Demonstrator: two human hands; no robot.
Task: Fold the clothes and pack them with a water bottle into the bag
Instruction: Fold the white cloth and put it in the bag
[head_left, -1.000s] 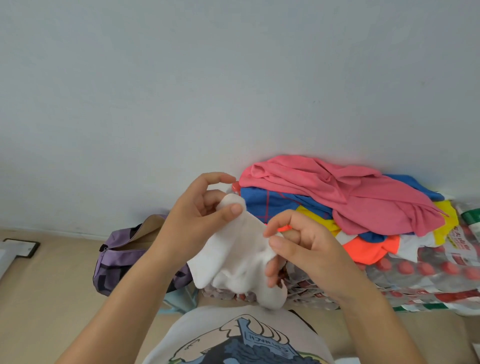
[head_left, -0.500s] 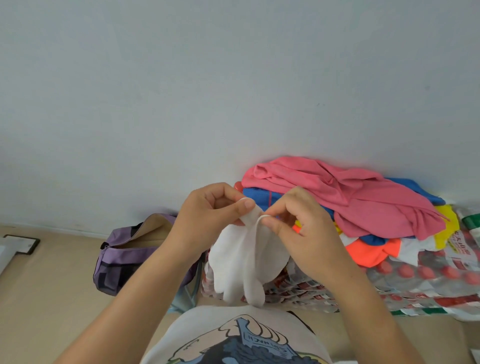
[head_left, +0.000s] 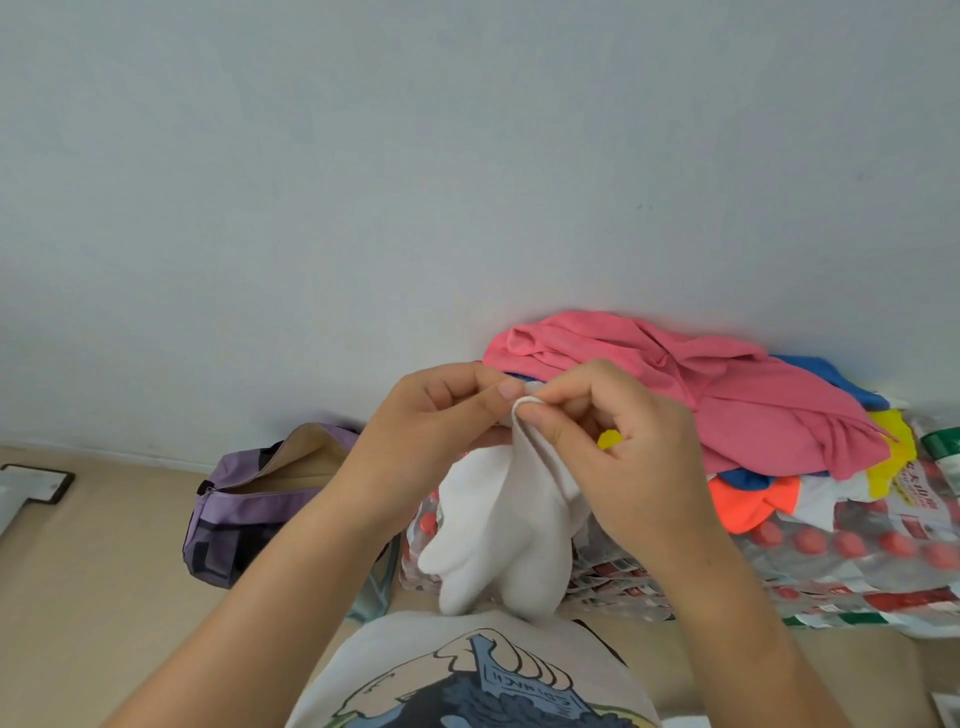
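Observation:
White socks (head_left: 506, 530) hang in front of me, pinched at their top edge by both hands. My left hand (head_left: 431, 415) grips the top from the left, thumb against forefinger. My right hand (head_left: 618, 447) pinches the same edge from the right. Behind them lies a pile of clothes with a pink garment (head_left: 727, 395) on top, over blue, yellow and orange pieces. The purple bag (head_left: 244, 519) sits unzipped on the floor at the left. Shrink-wrapped packs of water bottles (head_left: 857, 551) with red caps lie under the clothes.
A pale wall rises behind everything. The beige floor (head_left: 93, 597) stretches out left of the bag. A dark-edged flat object (head_left: 36, 480) lies at the far left. My printed T-shirt (head_left: 467, 675) fills the bottom middle.
My right hand rose from the socks' lower part to their top edge beside my left hand. The socks now hang straight down from both pinches.

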